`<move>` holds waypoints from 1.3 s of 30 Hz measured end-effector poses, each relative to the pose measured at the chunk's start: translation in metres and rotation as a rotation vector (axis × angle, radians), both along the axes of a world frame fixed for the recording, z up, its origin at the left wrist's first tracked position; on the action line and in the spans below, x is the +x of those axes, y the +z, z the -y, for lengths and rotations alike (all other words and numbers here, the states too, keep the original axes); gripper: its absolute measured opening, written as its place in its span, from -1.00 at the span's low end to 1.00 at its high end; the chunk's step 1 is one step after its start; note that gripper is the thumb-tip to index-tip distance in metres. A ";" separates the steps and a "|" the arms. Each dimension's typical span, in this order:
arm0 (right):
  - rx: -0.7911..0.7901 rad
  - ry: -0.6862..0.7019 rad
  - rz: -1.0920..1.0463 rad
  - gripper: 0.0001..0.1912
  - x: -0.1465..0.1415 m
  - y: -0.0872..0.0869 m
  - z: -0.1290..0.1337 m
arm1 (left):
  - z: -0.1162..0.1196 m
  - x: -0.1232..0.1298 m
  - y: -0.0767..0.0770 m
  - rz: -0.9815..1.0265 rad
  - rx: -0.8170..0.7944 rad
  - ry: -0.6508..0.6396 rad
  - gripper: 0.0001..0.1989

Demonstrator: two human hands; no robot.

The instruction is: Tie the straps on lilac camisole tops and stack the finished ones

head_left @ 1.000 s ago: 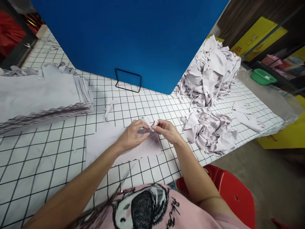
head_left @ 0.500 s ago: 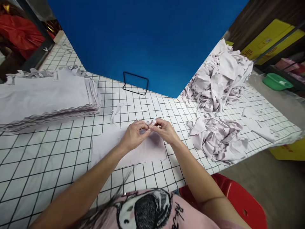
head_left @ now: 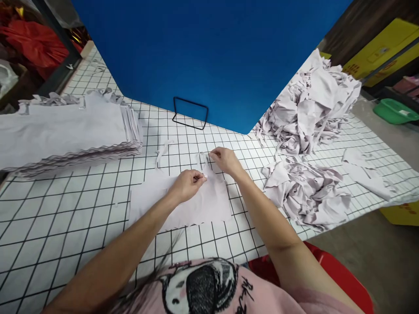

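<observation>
A flat, pale lilac-grey cloth piece (head_left: pixel 203 205) lies in front of me, with a narrow looped strap (head_left: pixel 202 158) at its upper edge. Over the cloth, my left hand (head_left: pixel 187 186) is closed in a pinch, and a small white piece (head_left: pixel 205 176) pokes out at its fingertips. Whether that is a label or a scrap, I cannot tell. Farther up and to the right, my right hand (head_left: pixel 227 160) has thumb and finger pressed together at the strap's right side. Its fingertips partly hide what they pinch.
A neat stack of matching cloth pieces (head_left: pixel 72 131) sits at left. Crumpled cloth heaps (head_left: pixel 304 187) lie at right. A blue board (head_left: pixel 209 56) overhangs the far side of the gridded tabletop (head_left: pixel 65 218), near a black wire frame (head_left: pixel 190 126). A red stool (head_left: pixel 340 270) stands at lower right.
My hands, together at the strap before, have come apart. The left has drawn down toward me with the small white piece; the right has moved slightly up and right. The view has shifted slightly.
</observation>
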State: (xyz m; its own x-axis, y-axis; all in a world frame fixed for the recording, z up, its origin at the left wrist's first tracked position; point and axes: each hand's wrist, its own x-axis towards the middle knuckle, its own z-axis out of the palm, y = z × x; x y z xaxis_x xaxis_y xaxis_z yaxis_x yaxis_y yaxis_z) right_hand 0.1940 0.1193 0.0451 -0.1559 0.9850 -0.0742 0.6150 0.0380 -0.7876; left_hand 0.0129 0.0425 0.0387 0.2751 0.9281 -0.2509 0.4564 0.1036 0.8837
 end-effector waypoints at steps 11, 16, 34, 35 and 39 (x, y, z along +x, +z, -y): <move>0.188 0.742 0.090 -0.73 -0.001 0.017 0.032 | -0.001 -0.005 0.015 -0.176 0.044 -0.059 -0.76; 0.176 0.722 0.121 -0.79 0.004 0.008 0.032 | 0.003 -0.008 0.019 -0.213 0.061 -0.050 -0.77; -0.098 0.798 -0.111 -0.68 0.007 0.016 0.033 | 0.002 -0.022 0.020 0.021 -0.065 -0.188 -0.83; -0.094 0.803 -0.105 -0.68 0.007 0.016 0.031 | 0.002 -0.022 0.020 0.030 -0.066 -0.197 -0.81; -0.045 0.755 -0.101 -0.73 0.006 0.015 0.030 | 0.002 -0.023 0.021 0.004 -0.048 -0.191 -0.74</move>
State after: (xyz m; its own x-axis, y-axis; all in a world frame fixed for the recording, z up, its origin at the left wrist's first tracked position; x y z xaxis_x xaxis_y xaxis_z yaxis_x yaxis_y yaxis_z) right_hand 0.1997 0.0894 0.0596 -0.7941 0.6047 -0.0611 0.3597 0.3865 -0.8493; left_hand -0.0106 0.0406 0.0592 0.4464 0.8458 -0.2920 0.4681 0.0573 0.8818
